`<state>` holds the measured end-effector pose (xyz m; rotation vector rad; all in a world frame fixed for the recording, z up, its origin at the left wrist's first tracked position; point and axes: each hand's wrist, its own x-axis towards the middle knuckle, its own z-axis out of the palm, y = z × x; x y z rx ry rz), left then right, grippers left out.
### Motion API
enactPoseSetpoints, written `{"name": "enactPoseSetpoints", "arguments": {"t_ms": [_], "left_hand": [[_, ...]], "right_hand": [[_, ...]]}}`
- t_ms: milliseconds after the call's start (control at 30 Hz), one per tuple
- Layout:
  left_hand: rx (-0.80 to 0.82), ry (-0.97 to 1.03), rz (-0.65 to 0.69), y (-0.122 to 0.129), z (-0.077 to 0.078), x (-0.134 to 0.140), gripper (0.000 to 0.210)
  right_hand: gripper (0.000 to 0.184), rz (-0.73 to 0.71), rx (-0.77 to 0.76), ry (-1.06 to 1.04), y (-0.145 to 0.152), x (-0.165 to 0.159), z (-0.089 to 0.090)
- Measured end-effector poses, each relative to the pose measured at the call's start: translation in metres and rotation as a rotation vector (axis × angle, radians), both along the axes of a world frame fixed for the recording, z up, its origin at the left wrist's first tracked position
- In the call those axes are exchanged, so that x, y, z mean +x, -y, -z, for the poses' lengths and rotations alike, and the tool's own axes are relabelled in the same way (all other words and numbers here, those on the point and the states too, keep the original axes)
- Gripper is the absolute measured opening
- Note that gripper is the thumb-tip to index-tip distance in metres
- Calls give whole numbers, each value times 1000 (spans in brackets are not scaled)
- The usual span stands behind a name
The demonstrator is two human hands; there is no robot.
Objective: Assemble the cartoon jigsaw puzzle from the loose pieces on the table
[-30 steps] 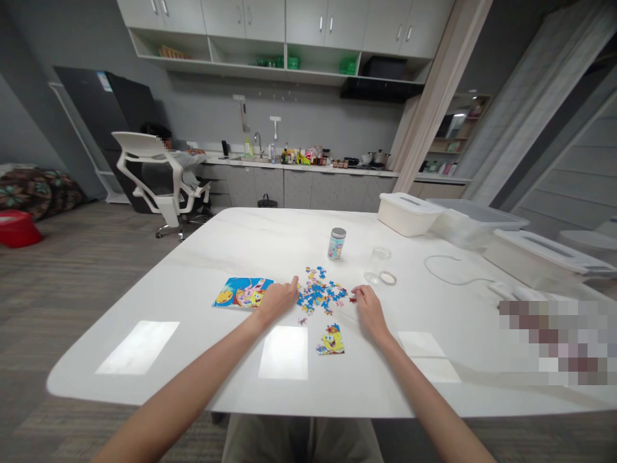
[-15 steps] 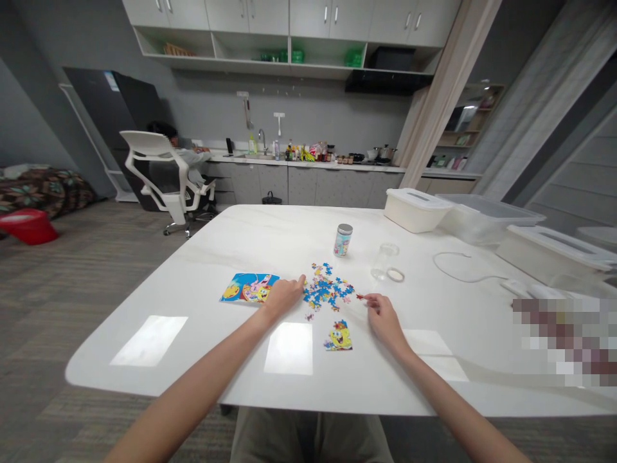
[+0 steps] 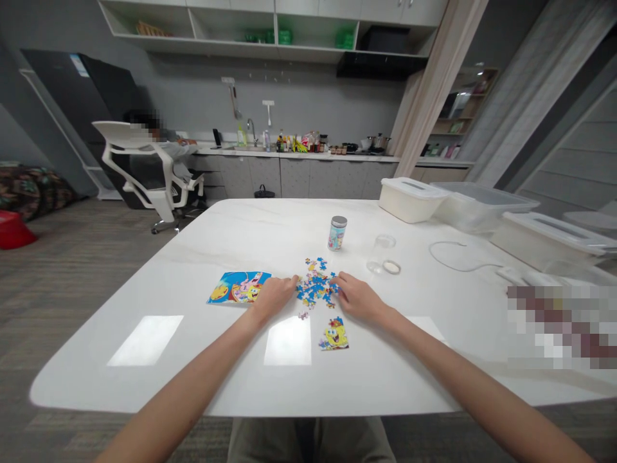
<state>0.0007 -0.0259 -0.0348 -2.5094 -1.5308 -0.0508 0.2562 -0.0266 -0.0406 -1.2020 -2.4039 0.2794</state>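
A loose heap of jigsaw pieces [image 3: 314, 287], mostly blue, lies on the white table between my hands. My left hand [image 3: 276, 297] rests at its left side, index finger stretched to the edge and the other fingers partly hidden. From the right, my right hand [image 3: 357, 297] touches the heap with fingers and thumb apart; whether a piece is under the fingertips is hidden. Nearer to me is a joined puzzle section [image 3: 334, 334] with a yellow cartoon face. The picture sheet [image 3: 236, 287] with a similar cartoon lies beside my left hand, which covers its right end.
Behind the heap stands a printed tin [image 3: 337, 233] with a silver lid. A clear jar [image 3: 382, 254] and a ring-shaped lid [image 3: 392, 267] are to its right. A white cable [image 3: 446, 262] and lidded plastic boxes [image 3: 412, 199] occupy the table's right side. Someone sits by a white chair [image 3: 139, 170] at back left.
My right hand has moved left from beside the heap onto its right edge. The small red piece at its fingertips is no longer visible. My left hand stays at the left edge. The view has shifted.
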Motion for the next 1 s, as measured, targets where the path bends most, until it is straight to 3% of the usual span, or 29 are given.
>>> {"name": "enactPoseSetpoints", "arguments": {"t_ms": [100,433,733,1000], "left_hand": [[8,-16,35,0,0,-1,22],[34,-44,27,-5,1,-3,34],[-44,-110,129,-4,-7,-9,25],[-55,-89,103,-7,-1,-11,26]], "right_hand": [[27,-89,92,26,1,-4,3],[20,-37,-19,-122,-5,3,8],[20,-77,-33,-149,-5,1,11],[22,-95,-24,-140,-3,1,10]]}}
